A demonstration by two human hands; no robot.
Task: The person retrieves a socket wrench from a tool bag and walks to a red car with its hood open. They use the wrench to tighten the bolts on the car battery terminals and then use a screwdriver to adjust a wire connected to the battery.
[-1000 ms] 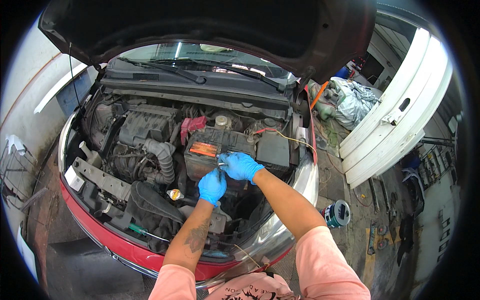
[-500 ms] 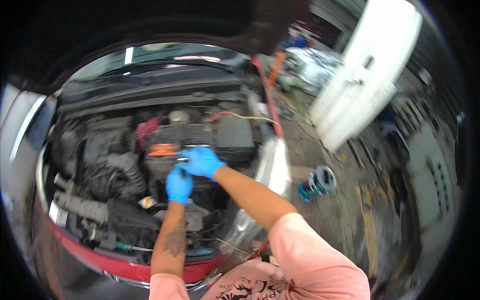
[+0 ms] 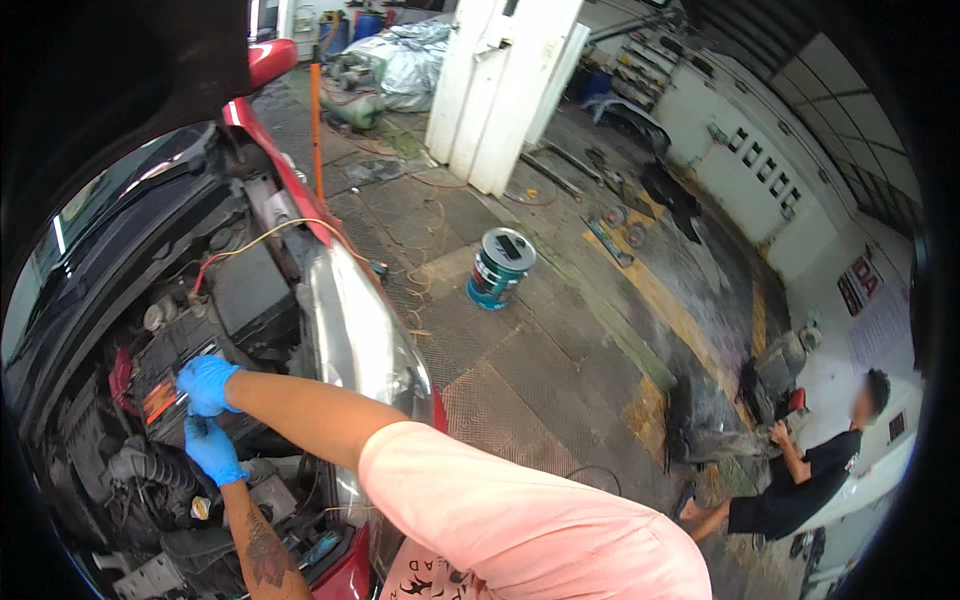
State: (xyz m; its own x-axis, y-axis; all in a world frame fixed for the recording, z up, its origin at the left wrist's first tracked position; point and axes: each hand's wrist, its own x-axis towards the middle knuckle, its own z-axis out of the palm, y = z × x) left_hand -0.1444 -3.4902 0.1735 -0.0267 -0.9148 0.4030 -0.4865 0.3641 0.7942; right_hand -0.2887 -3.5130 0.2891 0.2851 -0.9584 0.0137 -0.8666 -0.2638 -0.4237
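Observation:
Over the car's engine bay, my blue-gloved right hand [image 3: 207, 385] has its fingers bent close to a black battery [image 3: 178, 352] with an orange label [image 3: 160, 400]. Just below it is my blue-gloved left hand [image 3: 213, 452], fingers curled and almost touching the right. A small shiny metal piece shows between the hands beside the label; its kind is too small to tell. Behind the battery sits a dark square box [image 3: 250, 288], with a red and yellow wire [image 3: 262, 238] running over it to the fender. A ribbed air hose [image 3: 150, 468] lies left of my left hand.
The raised hood [image 3: 120, 70] hangs overhead. A clear headlight [image 3: 365, 345] borders the bay at right. On the floor stand a teal bucket [image 3: 500, 268] and a white post [image 3: 495, 100]. A person in black [image 3: 800, 490] is at the right, near a dark car seat [image 3: 700, 420].
My view has swung to the right, so the engine bay and my hands now sit farther left in the picture. Both hands stay together at the battery. The other person has come into view.

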